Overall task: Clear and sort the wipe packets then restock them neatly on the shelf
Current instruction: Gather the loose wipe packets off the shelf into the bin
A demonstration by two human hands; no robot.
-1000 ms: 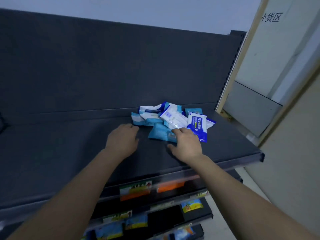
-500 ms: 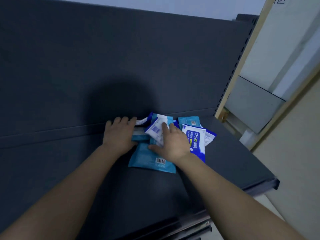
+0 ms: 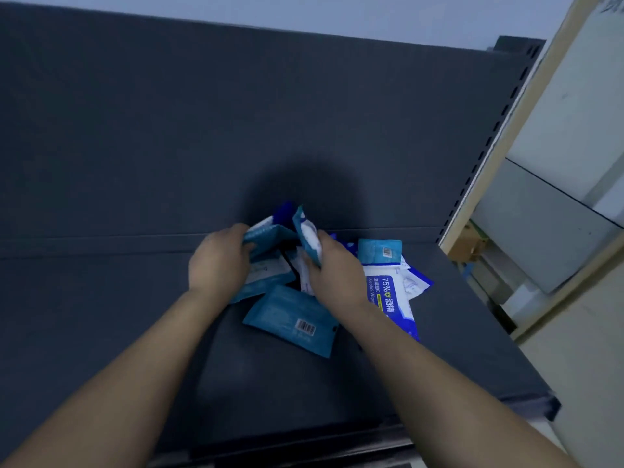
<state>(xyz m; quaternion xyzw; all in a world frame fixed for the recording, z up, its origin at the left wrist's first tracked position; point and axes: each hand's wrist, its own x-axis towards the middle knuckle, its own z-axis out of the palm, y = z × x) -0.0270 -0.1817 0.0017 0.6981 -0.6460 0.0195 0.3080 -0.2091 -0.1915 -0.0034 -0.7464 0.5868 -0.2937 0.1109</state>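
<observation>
Several wipe packets lie in a loose heap on the dark shelf [image 3: 101, 332] near its back right. My left hand [image 3: 217, 261] grips teal packets [image 3: 266, 236] at the heap's left side and lifts their edge. My right hand [image 3: 332, 271] holds a white and teal packet [image 3: 309, 236] tilted upright. A teal packet with a barcode [image 3: 292, 319] lies flat in front of the hands. A white and blue alcohol wipe packet [image 3: 391, 295] lies to the right, with another teal packet [image 3: 380, 251] behind it.
The shelf's dark back panel [image 3: 236, 130] rises right behind the heap. The shelf's right end [image 3: 526, 396] drops off toward a pale wall and wooden frame [image 3: 506, 136]. The front edge [image 3: 304, 447] runs below my forearms.
Both hands have closed on packets and raised them off the heap. The view has moved closer to the shelf.
</observation>
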